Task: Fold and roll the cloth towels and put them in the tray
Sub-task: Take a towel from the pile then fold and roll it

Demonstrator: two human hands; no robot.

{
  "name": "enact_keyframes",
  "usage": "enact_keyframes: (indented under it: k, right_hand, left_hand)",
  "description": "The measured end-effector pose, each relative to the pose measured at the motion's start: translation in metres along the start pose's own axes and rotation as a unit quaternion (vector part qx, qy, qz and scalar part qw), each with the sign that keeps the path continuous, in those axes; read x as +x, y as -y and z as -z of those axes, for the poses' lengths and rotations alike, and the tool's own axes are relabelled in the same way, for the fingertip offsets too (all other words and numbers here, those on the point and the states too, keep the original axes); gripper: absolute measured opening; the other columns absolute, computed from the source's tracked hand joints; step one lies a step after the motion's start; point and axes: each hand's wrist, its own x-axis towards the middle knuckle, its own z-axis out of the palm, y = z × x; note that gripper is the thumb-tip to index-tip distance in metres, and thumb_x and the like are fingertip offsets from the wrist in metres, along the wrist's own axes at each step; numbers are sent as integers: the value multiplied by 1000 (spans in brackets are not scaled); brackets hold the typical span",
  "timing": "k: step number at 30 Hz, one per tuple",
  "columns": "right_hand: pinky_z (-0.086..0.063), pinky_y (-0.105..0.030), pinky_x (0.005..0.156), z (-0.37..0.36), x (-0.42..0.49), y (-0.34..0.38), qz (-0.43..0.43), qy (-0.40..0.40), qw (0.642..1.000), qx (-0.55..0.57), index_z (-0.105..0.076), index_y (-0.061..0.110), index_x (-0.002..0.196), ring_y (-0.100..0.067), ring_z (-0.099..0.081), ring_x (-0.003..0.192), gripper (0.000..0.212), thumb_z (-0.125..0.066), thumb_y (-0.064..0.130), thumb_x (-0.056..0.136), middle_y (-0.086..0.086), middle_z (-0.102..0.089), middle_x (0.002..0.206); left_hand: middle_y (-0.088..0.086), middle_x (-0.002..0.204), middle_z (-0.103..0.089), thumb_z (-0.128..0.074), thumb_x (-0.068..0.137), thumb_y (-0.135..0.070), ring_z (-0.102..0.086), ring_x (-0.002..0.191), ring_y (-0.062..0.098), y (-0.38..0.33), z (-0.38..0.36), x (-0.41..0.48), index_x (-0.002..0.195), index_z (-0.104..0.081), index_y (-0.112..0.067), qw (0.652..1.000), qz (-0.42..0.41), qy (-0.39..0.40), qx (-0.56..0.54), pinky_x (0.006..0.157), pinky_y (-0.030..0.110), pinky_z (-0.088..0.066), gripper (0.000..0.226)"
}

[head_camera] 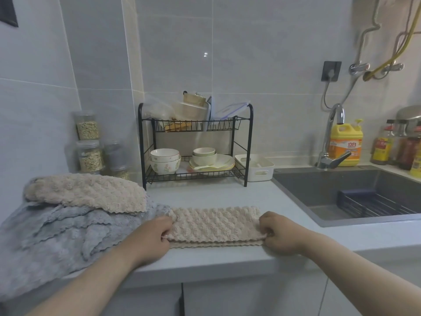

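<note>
A beige textured towel (pixel 216 224) lies folded into a long strip across the grey counter near its front edge. My left hand (pixel 152 238) pinches its left end. My right hand (pixel 279 233) pinches its right end. To the left, a pile of towels (pixel 68 224) holds another beige towel (pixel 91 190) on top of crumpled grey ones. The white tray (pixel 262 169) stands beyond, to the right of the dish rack, with handle slots in its sides; what is inside it is hard to make out.
A black two-tier dish rack (pixel 196 144) with bowls and plates stands at the back. Jars (pixel 88 142) line the left wall. On the right are a dark sink (pixel 353 192), a tap (pixel 332 137), a yellow detergent bottle (pixel 346 144) and sauce bottles (pixel 398 147).
</note>
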Motion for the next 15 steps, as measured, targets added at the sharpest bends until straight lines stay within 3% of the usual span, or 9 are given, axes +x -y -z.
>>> enact_keyframes:
  k: [4,7,9,10,12,13,15]
  right_hand:
    - [-30,-9,68,-7,1,-4,6,7,1000,13,-34,23,61,-18,-49,87,16,-47,16,66,11,-40,87]
    - [-33,-12,70,-7,-3,-1,-7,-6,999,42,-35,21,63,-20,-48,88,15,-49,21,68,9,-41,87]
    - [-34,-15,76,-6,-6,4,-24,-74,993,86,-44,17,73,-20,-49,98,14,-51,24,83,8,-47,100]
    - [-33,-18,83,-4,-5,8,-32,-118,988,98,-50,18,83,-18,-48,108,12,-51,27,91,9,-47,114]
    - [-26,-25,103,-2,2,21,-40,-144,986,67,-55,22,112,-15,-36,131,24,-44,37,97,6,-38,140]
    - [-20,-30,111,-1,7,29,-34,-124,991,35,-51,24,126,-16,-28,139,35,-39,42,99,3,-32,150]
    - [-11,-41,117,-7,18,41,-16,-53,998,-38,-37,27,142,-20,-15,146,53,-24,52,97,0,-22,157]
  left_hand:
    - [-2,76,-42,-41,72,-11,-42,68,18,-2,-2,-5,67,-31,-18,999,-9,-29,23,58,30,-32,13]
    - [-5,78,-46,-35,71,-22,-44,80,13,-3,1,-9,66,-32,-20,996,-23,-61,60,69,31,-42,7]
    - [-8,93,-55,-28,75,-28,-46,92,11,-6,2,-10,73,-42,-20,992,-30,-122,20,80,31,-42,17]
    - [-12,114,-56,-29,81,-29,-45,106,8,-10,5,-8,85,-52,-19,989,-36,-145,-5,93,32,-40,26]
    - [-19,142,-33,-36,94,-30,-27,135,4,-21,10,1,125,-54,-24,993,-38,-110,-24,114,32,-20,37]
    - [-19,149,-23,-37,97,-32,-16,142,5,-25,9,7,140,-43,-29,997,-38,-63,-16,117,30,-10,43]
    - [-16,157,-4,-34,99,-43,3,146,6,-29,4,14,150,-18,-37,999,-30,28,24,117,31,2,54]
